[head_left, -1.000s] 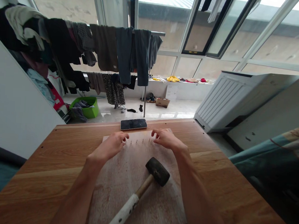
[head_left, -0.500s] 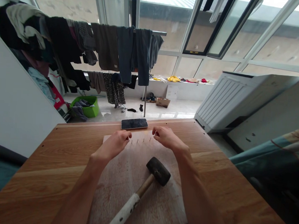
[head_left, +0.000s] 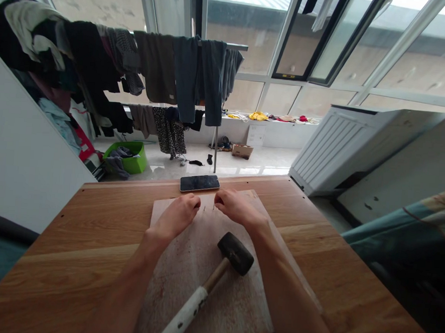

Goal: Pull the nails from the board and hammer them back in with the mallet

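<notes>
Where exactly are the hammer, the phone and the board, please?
Hammer (head_left: 216,276): head-camera view, on the bare wooden part of its handle.
Phone (head_left: 200,183): head-camera view, on its dark screen.
Board (head_left: 186,270): head-camera view, on its bare surface.

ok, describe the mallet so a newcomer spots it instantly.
Start at the wood-grain tabletop, then the pale board lying on it. Slanting across that board, between the person's forearms, lies the mallet, head end farthest. Its thick black head and partly white handle set it apart from the thin standing nails beyond it.
</notes>
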Demonstrator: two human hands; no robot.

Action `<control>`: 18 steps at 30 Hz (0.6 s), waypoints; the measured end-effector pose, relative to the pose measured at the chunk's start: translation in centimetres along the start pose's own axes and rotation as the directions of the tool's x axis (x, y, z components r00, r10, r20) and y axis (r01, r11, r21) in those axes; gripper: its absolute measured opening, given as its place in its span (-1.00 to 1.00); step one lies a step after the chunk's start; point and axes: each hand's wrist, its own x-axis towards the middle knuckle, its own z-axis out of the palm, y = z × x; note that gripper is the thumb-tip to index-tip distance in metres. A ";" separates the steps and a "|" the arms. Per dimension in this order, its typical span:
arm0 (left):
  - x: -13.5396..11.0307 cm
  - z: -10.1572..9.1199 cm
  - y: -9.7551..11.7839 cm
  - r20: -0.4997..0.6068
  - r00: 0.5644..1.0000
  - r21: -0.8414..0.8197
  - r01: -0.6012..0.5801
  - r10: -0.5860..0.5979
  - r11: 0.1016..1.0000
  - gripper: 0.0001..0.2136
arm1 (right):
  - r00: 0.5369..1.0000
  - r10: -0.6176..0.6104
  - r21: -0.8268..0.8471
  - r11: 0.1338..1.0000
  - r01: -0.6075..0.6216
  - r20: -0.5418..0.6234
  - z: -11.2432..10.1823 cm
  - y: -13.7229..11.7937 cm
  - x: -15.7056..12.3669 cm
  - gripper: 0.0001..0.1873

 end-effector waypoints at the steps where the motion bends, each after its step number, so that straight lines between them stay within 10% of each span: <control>1: 0.0 0.0 0.1 -0.019 1.000 -0.006 0.002 -0.002 1.000 -0.84 | 1.000 -0.008 -0.003 1.000 0.008 0.006 0.2 -0.1 0.1 -0.82; 18: 0.6 1.7 0.9 -0.117 0.993 -0.180 0.006 -0.028 0.984 -0.85 | 0.990 -0.122 0.054 0.991 0.126 -0.072 0.1 -1.0 0.1 -0.82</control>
